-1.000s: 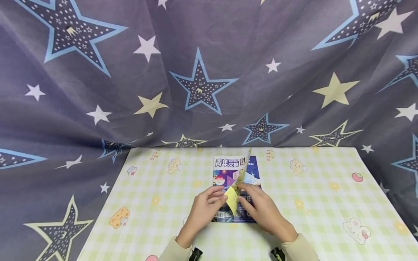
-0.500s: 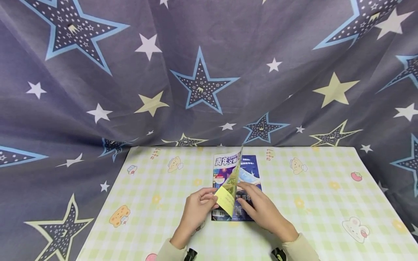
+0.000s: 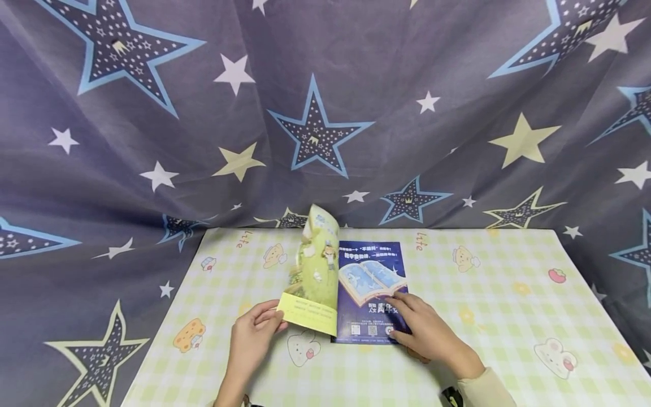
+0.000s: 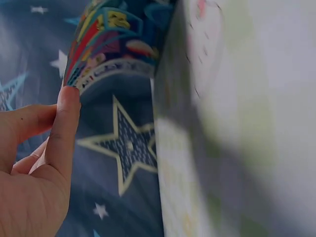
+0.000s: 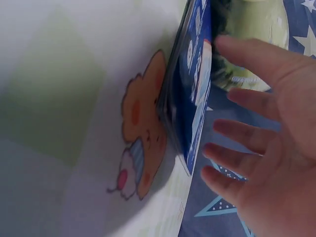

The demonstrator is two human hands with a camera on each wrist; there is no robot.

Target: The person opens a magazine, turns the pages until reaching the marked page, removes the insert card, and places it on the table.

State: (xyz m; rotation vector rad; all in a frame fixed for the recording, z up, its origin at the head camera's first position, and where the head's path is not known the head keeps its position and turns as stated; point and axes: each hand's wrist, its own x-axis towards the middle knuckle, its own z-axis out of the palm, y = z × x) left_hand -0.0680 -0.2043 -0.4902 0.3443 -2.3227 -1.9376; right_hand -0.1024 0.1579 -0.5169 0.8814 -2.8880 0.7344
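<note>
"Yellow-green, that lifted leaf point(image 3: 315, 274) of the magazine point(image 3: 351, 314). What has hold of it?"

"The left hand point(image 3: 251, 336), pinching its lower left corner between thumb and fingers. The leaf stands up in a curve, with a little cartoon figure printed on it."

"And its other face?"

"Busy and colourful, going by the left wrist view."

"What about the right hand point(image 3: 427, 328)?"

"Fingers spread, just over the right edge of the dark blue page, the one with an open book pictured on it. Whether they touch it, I can't tell."

"So where does the magazine lie?"

"On the checked desk point(image 3: 500, 339), between the two hands. A printed rabbit point(image 3: 303, 347) shows below the leaf, and a star-patterned curtain point(image 3: 396, 51) hangs behind."
</note>
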